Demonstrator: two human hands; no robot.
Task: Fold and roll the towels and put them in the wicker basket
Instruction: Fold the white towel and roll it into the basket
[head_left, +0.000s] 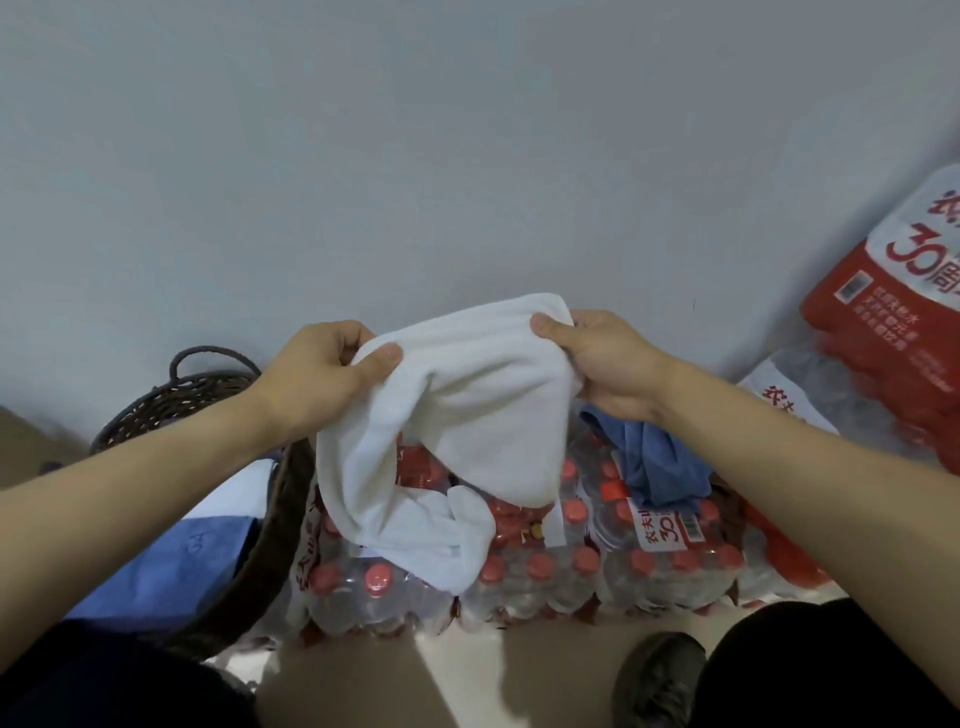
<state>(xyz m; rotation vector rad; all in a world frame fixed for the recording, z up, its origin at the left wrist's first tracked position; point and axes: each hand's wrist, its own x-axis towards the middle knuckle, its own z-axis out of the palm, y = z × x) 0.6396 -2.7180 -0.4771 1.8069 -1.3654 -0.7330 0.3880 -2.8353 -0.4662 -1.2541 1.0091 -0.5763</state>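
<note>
Now both hands' fingers pinch white towel (467, 395) top edge: left hand (317, 374), right hand (602, 364). Pull edge taut between fingers, match corners before folding.

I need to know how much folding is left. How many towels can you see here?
3: a white towel held up in both hands, a blue towel on the bottle packs, another blue one in the wicker basket. More may be hidden.
</note>
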